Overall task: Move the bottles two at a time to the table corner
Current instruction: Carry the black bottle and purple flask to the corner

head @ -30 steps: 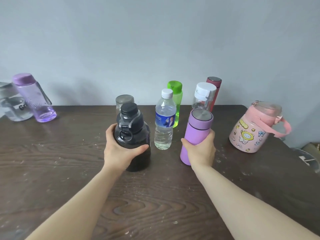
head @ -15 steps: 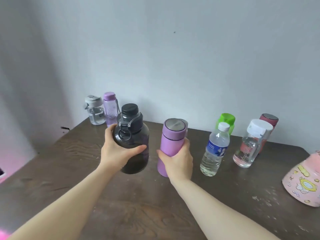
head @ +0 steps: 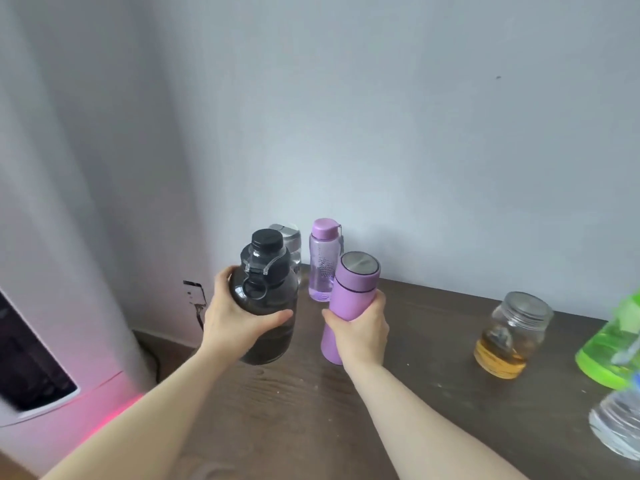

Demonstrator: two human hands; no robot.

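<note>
My left hand grips a big dark smoky bottle with a black cap, held above the table's left edge. My right hand grips a purple flask with a steel lid, held upright just over the dark wooden table. Behind them, in the far left corner against the wall, stand a clear purple bottle and a clear bottle with a grey lid, the latter mostly hidden by the dark bottle.
A glass jar with amber liquid stands to the right. A blurred green bottle and a clear water bottle sit at the right edge. A white appliance stands left of the table, and the wall is close behind.
Both hands have carried their bottles leftward towards the far left corner. The view has swung left, so the two corner bottles are now close behind the held ones.
</note>
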